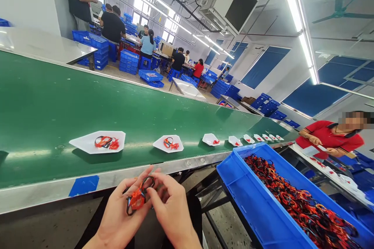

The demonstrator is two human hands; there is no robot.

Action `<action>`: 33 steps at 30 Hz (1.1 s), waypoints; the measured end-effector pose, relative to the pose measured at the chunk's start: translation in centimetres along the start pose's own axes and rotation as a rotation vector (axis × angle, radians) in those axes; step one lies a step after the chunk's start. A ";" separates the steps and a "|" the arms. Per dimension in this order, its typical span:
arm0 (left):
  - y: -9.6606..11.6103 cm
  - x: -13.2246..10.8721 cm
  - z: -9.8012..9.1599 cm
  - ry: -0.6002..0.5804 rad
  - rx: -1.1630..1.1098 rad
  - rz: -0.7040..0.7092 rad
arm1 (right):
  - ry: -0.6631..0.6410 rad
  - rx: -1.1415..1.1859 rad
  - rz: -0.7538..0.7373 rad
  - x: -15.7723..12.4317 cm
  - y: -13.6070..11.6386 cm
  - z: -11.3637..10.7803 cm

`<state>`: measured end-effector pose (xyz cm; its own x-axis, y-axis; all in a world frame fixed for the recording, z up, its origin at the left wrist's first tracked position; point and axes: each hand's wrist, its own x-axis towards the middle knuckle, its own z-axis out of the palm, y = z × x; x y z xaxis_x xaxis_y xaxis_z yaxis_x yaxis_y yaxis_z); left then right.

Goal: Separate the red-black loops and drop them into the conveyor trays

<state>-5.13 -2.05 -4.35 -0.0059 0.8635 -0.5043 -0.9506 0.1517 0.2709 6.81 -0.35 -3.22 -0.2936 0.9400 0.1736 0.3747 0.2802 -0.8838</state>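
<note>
At the lower centre of the frame, the left hand and right hand have their grips clamped from both sides on a small tangle of orange and black cord. It looks light, soft and limp, best held at its dense orange middle. At lower right, a blue plastic crate heaped with similar cords sits beside a green conveyor belt.

My left hand and right hand are raised close together — fingers curled inward, almost meeting. Both wrists angle upward.
</note>
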 end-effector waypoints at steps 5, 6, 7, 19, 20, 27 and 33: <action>-0.4 -0.4 0.3 -0.002 -0.050 -0.068 | 0.024 0.379 0.208 -0.5 1.5 0.1; -0.4 -0.5 0.4 0.013 -0.053 -0.071 | 0.032 0.429 0.216 -0.6 1.7 -0.2; -0.4 -0.7 0.5 0.028 -0.058 -0.074 | 0.045 0.462 0.217 -0.7 1.9 -0.4; -0.6 -1.2 0.9 0.015 -0.114 -0.101 | 0.154 0.558 0.202 -1.7 3.5 -0.9; -0.7 -1.2 0.8 0.021 -0.114 -0.095 | 0.159 0.570 0.203 -1.7 3.7 -0.8; -1.1 -1.2 0.5 0.002 -0.099 -0.128 | 0.194 0.735 0.295 -1.4 4.8 0.0; -1.4 -1.1 0.5 0.003 -0.091 -0.136 | 0.193 0.869 0.351 -1.2 5.0 0.0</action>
<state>-3.64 -2.94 -3.80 0.1234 0.8366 -0.5338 -0.9668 0.2226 0.1252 9.01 -0.10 -7.87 -0.1099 0.9806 -0.1623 -0.3932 -0.1929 -0.8990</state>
